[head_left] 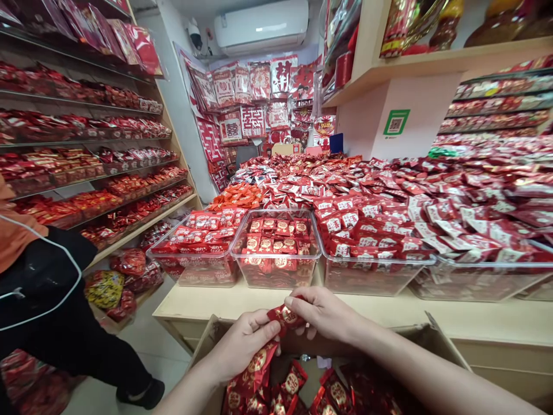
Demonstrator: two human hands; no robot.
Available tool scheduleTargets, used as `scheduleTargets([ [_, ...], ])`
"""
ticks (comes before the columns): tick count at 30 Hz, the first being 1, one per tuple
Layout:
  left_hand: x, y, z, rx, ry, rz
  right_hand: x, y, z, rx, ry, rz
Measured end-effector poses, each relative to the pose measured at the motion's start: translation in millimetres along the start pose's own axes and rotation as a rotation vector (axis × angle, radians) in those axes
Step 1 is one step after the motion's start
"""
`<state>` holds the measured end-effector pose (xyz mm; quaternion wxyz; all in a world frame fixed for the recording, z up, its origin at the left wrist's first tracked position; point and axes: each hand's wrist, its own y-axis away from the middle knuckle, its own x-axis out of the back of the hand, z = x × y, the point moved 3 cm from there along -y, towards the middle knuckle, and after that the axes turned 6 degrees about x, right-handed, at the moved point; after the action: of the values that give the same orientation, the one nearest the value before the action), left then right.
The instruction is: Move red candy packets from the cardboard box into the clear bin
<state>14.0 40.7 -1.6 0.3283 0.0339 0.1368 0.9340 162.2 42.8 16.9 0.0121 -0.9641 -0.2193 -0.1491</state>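
My left hand (246,344) and right hand (322,311), fingers curled in close, pinch a small red packet (285,317) between them, above the open cardboard box (444,341) before me.

Wall decoration (253,121): you read 囍, double happiness.
Green-framed sign (396,123): you see a QR code.
Held red packet (288,316): gold lettering, too blurred for you.

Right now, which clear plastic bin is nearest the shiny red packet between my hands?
The clear plastic bin second from left, directly beyond the packet; the other bins sit off to either side.
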Motion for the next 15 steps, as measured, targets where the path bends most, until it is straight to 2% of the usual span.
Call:
scheduleTargets([
  [5,2.3,-1,2,-0.006,-0.008,0.001,-1,-1,0,0.006,-0.070,-0.003],
  [11,4.1,0,2,0.075,0.013,0.046,3,0,-3,0.145,0.026,0.067],
  [15,6.1,2,-3,0.139,0.050,-0.009,8,1,-13,0.268,0.123,0.151],
])
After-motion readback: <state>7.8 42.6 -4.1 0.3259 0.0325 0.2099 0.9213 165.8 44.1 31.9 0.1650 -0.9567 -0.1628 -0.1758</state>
